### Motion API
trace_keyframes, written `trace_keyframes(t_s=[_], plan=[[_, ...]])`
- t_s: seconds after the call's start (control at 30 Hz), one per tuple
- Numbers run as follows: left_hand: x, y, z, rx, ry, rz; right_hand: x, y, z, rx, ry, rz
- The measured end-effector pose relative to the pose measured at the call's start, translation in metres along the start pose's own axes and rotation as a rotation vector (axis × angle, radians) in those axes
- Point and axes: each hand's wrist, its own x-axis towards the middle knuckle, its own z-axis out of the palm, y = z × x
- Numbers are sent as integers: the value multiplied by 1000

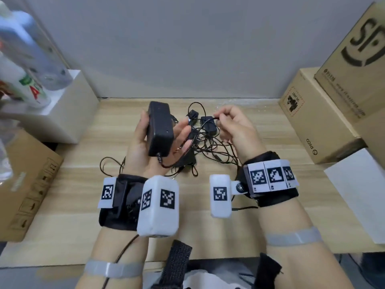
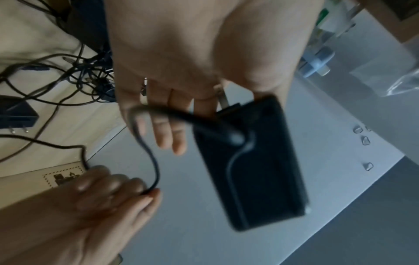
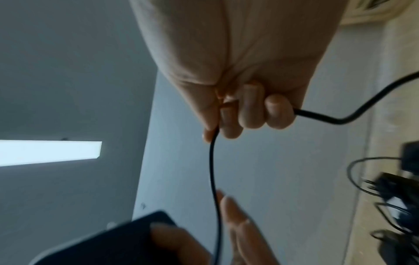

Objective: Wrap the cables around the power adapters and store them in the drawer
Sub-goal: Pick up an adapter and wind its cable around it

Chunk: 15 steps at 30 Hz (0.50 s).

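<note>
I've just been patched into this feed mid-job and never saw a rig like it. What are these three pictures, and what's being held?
No machine: a person works bare-handed, wearing cameras and tag-marked bands on both wrists. The big picture comes from a head camera; the other two look along each hand. The left hand holds a black power adapter. The right hand pinches its cable. On the wooden table lies a tangle of other adapters and cables. Cardboard boxes stand at the sides.

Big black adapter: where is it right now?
Head view, left of centre: the big black adapter is held off the desk in the left hand, beside the cable tangle.
</note>
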Motion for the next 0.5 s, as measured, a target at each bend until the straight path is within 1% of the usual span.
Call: trace_keyframes(t_s=[0.03,0.1,0.13,0.2,0.3,0.33,0.4,0.43,0.47,0.5], plan=[[0,0,4,39,-13,-50,3,-8,3,-36,-42,-47],[2,-1,13,61,-27,-108,8,-17,7,-156,-137,-132],[2,-2,18,52,-24,-120,10,-19,8,-217,-176,-156],[3,-4,24,34,5,-98,13,-22,6,-265,-211,-171],[8,2,22,-14,109,-5,13,-20,-4,-201,-179,-157],[9,6,19,-49,121,34,12,-16,-9,-165,-164,-136],[11,18,13,-113,64,88,12,-4,-19,-133,-138,-70],[11,24,10,-120,57,132,12,5,-24,-170,-115,-31],[12,30,7,-114,88,201,11,16,-30,-229,-70,10],[12,36,5,-102,150,291,12,27,-38,-284,-2,47]])
